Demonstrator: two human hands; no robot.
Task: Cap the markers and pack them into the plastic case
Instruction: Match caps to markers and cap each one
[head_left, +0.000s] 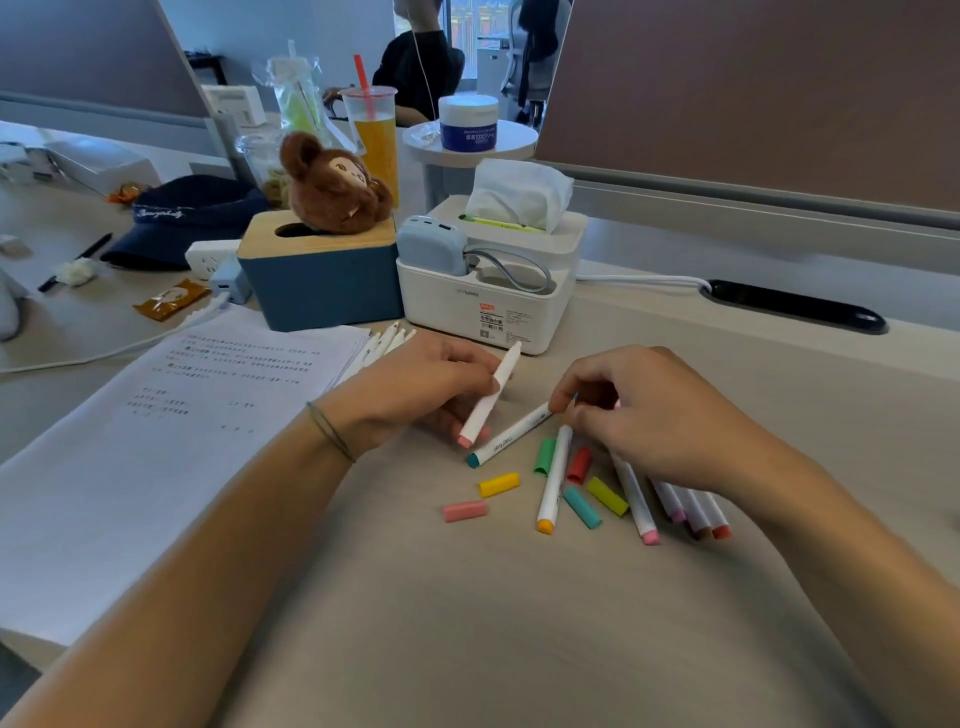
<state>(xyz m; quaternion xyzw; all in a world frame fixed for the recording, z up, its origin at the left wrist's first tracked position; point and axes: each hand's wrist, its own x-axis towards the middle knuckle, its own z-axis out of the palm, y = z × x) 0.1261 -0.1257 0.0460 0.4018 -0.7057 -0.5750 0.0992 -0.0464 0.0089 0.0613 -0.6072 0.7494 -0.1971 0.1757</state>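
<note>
I'm looking down at the desk, and far out at nine o'clock lies a stack of printed sheets, with a few white markers poking out past its top right corner. I can't make out a plastic case from here. Moving right, my left hand grips a white marker with a pink end, fingers and thumb curled round the barrel, the pink end pointing toward seven o'clock. Just beneath it, a teal-ended marker lies slanted on the desk, its far tip right at the fingertips of my right hand. Below these, loose caps are scattered: a pink cap at seven o'clock of the group, a yellow cap just above it, then a green cap beside an orange-ended marker. A red cap sits just right of that marker, a teal cap and an olive-yellow cap below it. Now the right hand: fingers curled, pinching something small at the teal marker's tip; what exactly, I cannot tell. From under that hand, toward five o'clock, fan a pink-ended marker and three more markers. At twelve o'clock stands a white tissue box, a blue one to its left.
</note>
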